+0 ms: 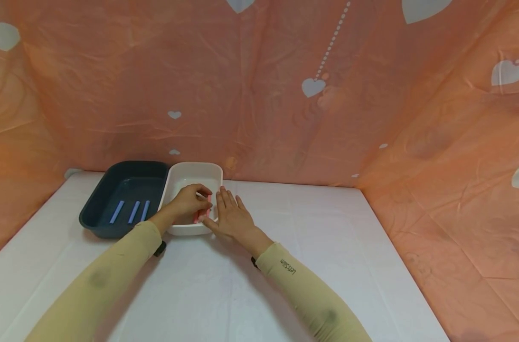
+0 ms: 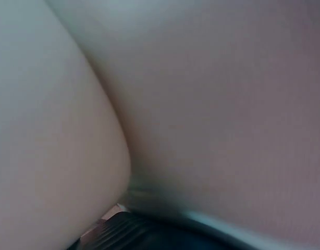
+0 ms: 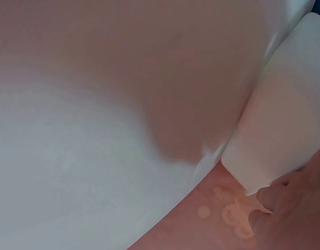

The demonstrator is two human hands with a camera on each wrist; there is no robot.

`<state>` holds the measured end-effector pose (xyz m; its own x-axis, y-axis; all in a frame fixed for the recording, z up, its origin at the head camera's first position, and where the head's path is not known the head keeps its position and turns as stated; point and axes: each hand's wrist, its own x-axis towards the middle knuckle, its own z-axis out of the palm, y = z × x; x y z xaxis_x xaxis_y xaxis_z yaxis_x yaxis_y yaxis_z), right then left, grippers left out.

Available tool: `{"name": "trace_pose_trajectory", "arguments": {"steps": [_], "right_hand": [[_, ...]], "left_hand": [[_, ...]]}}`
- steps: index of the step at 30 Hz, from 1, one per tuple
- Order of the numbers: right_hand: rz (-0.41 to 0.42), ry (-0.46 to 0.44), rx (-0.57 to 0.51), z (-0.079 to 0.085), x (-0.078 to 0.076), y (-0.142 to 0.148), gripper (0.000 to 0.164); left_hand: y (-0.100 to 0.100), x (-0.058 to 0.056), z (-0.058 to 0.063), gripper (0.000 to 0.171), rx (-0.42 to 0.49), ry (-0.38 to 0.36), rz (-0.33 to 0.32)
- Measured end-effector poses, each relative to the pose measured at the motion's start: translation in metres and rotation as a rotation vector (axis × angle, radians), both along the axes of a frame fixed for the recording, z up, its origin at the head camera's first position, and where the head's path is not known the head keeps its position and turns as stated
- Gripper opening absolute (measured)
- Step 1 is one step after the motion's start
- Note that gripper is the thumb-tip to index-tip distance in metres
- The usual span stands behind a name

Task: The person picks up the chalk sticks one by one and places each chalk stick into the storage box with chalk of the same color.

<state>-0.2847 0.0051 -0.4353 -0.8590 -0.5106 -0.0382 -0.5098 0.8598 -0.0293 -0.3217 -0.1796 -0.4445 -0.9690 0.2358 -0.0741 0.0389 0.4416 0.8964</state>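
Inside the white tray (image 1: 191, 230), my left hand (image 1: 186, 202) pinches a pink stick (image 1: 209, 198) between thumb and fingers, near the tray's right side. More pink (image 1: 196, 218) shows just below those fingers, partly hidden by them. My right hand (image 1: 233, 218) lies along the tray's right rim with its fingers straight, the thumb reaching over the near right corner. In the right wrist view, the fingers of that hand (image 3: 293, 208) overlap the edge of the tray's outer wall (image 3: 285, 104). Only blurred close surfaces show in the left wrist view.
A dark blue tray (image 1: 98, 199) stands against the white one on its left. Three blue sticks (image 1: 133, 212) lie in it side by side. Both trays sit toward the back left of the white table (image 1: 327, 237), before an orange curtain (image 1: 263, 95) with hearts.
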Motion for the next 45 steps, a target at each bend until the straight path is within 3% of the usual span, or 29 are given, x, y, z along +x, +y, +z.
{"name": "trace_pose_trajectory", "arguments": {"steps": [6,11,18,32,39,45], "right_hand": [[-0.002,-0.008,-0.015,0.001,0.002,0.000,0.092],[0.002,-0.015,-0.012,0.002,0.003,0.001,0.092],[-0.005,-0.020,-0.020,0.003,0.003,0.001,0.093],[-0.017,-0.019,-0.103,-0.007,-0.003,0.002,0.091],[-0.002,0.061,-0.298,-0.011,-0.006,0.011,0.078],[0.006,0.175,-0.482,0.006,-0.004,0.035,0.069]], "left_hand": [[0.001,0.000,-0.002,0.043,-0.102,0.089,-0.005],[0.000,0.002,-0.002,0.043,-0.130,0.075,-0.003],[0.000,0.005,0.000,0.043,-0.221,0.116,-0.001],[-0.001,-0.001,-0.002,0.039,-0.203,0.098,-0.025],[-0.002,-0.004,-0.001,0.039,-0.314,0.248,-0.026],[-0.003,0.005,0.013,0.042,-0.448,0.400,0.015]]}}
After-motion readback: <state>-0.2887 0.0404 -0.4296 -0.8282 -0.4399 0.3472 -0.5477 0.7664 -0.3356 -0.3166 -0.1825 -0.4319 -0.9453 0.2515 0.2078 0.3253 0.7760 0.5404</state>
